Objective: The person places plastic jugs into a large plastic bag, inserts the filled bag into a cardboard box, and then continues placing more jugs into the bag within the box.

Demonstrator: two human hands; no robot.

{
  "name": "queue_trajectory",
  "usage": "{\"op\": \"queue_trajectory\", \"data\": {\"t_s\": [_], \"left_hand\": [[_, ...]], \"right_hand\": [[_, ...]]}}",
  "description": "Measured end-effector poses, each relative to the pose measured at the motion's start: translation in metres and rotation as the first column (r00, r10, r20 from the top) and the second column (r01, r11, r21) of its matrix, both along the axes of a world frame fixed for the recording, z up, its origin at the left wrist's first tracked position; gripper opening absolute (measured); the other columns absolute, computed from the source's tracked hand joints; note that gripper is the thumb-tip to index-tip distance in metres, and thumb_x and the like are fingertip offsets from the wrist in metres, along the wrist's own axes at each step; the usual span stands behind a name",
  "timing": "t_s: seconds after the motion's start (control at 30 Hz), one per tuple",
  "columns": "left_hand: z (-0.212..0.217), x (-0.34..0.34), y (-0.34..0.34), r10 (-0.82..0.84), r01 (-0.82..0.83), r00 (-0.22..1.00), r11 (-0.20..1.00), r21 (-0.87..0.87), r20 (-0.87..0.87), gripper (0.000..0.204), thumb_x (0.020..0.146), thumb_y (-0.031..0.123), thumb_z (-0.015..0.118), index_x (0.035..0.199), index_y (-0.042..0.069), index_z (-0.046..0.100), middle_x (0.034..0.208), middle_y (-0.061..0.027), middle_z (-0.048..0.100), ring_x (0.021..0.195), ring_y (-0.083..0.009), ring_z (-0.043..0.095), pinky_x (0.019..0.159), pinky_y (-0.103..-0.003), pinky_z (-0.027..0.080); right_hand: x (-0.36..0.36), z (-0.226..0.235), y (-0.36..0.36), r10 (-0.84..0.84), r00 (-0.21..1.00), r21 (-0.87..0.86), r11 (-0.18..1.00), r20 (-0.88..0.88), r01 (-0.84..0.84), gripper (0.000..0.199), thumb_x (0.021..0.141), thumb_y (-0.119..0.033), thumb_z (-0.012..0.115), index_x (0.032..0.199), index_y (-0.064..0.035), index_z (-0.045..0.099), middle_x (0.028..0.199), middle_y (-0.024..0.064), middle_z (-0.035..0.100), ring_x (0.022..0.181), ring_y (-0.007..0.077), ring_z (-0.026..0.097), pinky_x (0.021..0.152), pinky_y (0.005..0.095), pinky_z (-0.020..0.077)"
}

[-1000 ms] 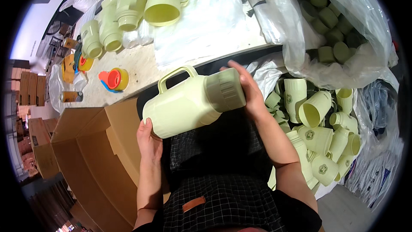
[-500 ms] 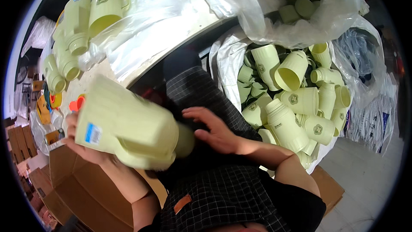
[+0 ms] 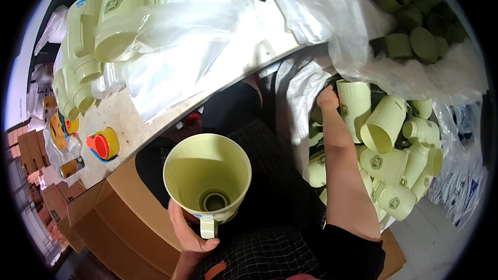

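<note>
Nearest the camera, the left hand (image 3: 191,233) was closed around the handle of a pale yellow-green plastic jug shell (image 3: 207,176), holding it over the lap with its wide open end turned up toward the camera, so that the ring-shaped neck showed at the bottom inside. Just beside it on the left stood an open cardboard box (image 3: 111,218), its flaps spread. To the right, the right hand (image 3: 328,98) reached away from the body into a big clear plastic sack (image 3: 456,140) filled with more jug shells (image 3: 381,124) of the same colour, lying in a loose heap; the fingers were sunk among the shells, so I could not tell whether they were spread or already gripping one. Judging from this, one shell was in hand and a large pile in the sack was not yet dealt with. Farther off, the surface (image 3: 122,119) carried an orange and yellow roll of tape (image 3: 105,143), crumpled clear plastic bags (image 3: 207,26), and at its far left a cluster of standing jugs (image 3: 83,46) of the same pale colour. Beyond the sack, another clear bag held many darker green round lids (image 3: 415,41).
</note>
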State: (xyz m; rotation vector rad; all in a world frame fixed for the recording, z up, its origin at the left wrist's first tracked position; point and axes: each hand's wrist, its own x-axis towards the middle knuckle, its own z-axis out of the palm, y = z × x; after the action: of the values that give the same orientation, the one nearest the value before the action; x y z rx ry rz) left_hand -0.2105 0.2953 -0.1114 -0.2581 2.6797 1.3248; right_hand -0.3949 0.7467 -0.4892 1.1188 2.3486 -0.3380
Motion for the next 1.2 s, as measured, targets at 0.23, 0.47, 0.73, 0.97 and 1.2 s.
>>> {"op": "queue_trajectory", "data": {"t_s": [0.23,0.47,0.73,0.97,1.2], "left_hand": [[0.002,-0.007,-0.008,0.196,-0.192,0.981,0.964,0.185,-0.003,0.052,0.105,0.027,0.041,0.146,-0.005,0.041,0.073,0.0013,0.05,0.063,-0.0077,0.044,0.06,-0.022,0.035],[-0.007,-0.01,-0.028,-0.009,0.06,0.988,0.943,0.326,-0.154,0.042,0.106,0.032,0.045,0.128,-0.003,0.054,0.136,-0.0175,0.058,0.119,-0.0223,0.057,0.103,-0.037,0.043],[-0.012,0.009,-0.037,-0.047,0.157,0.962,0.901,0.405,-0.269,0.028,0.1,0.015,0.055,0.123,-0.001,0.059,0.135,-0.0228,0.061,0.12,-0.0334,0.064,0.099,-0.038,0.05],[-0.014,0.018,-0.047,-0.055,0.159,0.973,0.863,0.48,-0.223,0.03,0.104,0.02,0.05,0.123,-0.001,0.057,0.135,-0.0198,0.062,0.112,-0.0268,0.067,0.095,-0.035,0.051],[0.002,0.035,-0.033,-0.05,0.12,0.979,0.925,0.361,-0.196,0.032,0.103,0.026,0.054,0.121,0.001,0.057,0.138,-0.017,0.061,0.11,-0.0294,0.069,0.092,-0.035,0.053]], "right_hand": [[0.036,0.042,0.002,0.045,0.81,0.002,0.999,-0.584,-0.054,0.047,0.098,-0.026,0.055,0.134,0.0044,0.055,0.12,0.0202,0.069,0.106,0.0304,0.067,0.091,0.0404,0.0521],[0.067,0.215,-0.087,-0.468,0.414,-0.582,0.786,-0.781,-0.21,0.035,0.1,-0.017,0.054,0.125,0.0048,0.064,0.114,0.0097,0.067,0.102,0.0142,0.059,0.092,0.0282,0.0463],[0.066,0.398,-0.222,0.177,-0.011,0.003,-0.042,-0.984,-0.999,0.058,0.066,-0.033,0.081,0.115,-0.0045,0.072,0.078,0.0048,0.048,0.074,0.0243,0.049,0.067,0.0372,0.0407],[0.095,0.391,-0.215,0.221,-0.011,0.007,-0.021,-0.975,-1.0,0.054,0.078,-0.045,0.076,0.116,-0.0066,0.074,0.078,0.0031,0.048,0.074,0.0224,0.048,0.067,0.0353,0.0391],[0.118,0.404,-0.216,0.223,0.126,-0.115,0.062,-0.967,-0.991,0.048,0.084,-0.043,0.073,0.116,-0.0063,0.074,0.082,0.005,0.053,0.076,0.0219,0.049,0.07,0.0345,0.0392]]}}
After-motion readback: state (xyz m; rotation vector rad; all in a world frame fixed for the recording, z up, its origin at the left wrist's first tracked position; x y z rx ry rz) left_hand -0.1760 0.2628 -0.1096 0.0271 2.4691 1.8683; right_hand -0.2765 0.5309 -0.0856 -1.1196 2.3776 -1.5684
